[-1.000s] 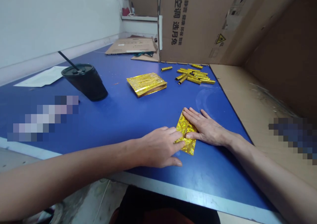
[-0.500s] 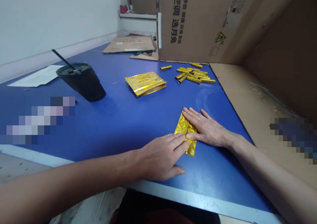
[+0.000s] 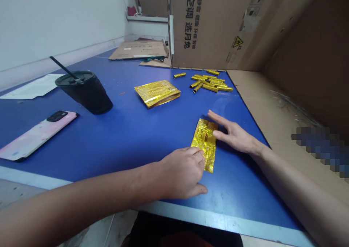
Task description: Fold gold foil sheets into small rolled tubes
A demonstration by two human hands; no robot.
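A folded sheet of shiny gold foil paper [image 3: 208, 141] lies flat on the blue table, with a lengthwise seam showing. My left hand [image 3: 184, 174] rests on its lower left part, fingers bent down against the foil and thumb stretched out apart. Those fingertips are partly hidden behind the knuckles. At the sheet's right edge, my right hand [image 3: 234, 134] is open, thumb and fingers spread, the thumb tip near or touching the foil. Further back sits a stack of folded gold foil papers [image 3: 158, 93].
Several small gold foil tubes [image 3: 209, 83] lie in a loose pile at the back right. To the left stand a dark cup with a straw [image 3: 87, 92] and a phone in a pink case [image 3: 38, 136]. A large cardboard box [image 3: 212, 28] walls off the back.
My right hand has lifted off the foil sheet and shifted right, its thumb and fingers spreading. The left fingers have bent more. The view has shifted slightly.
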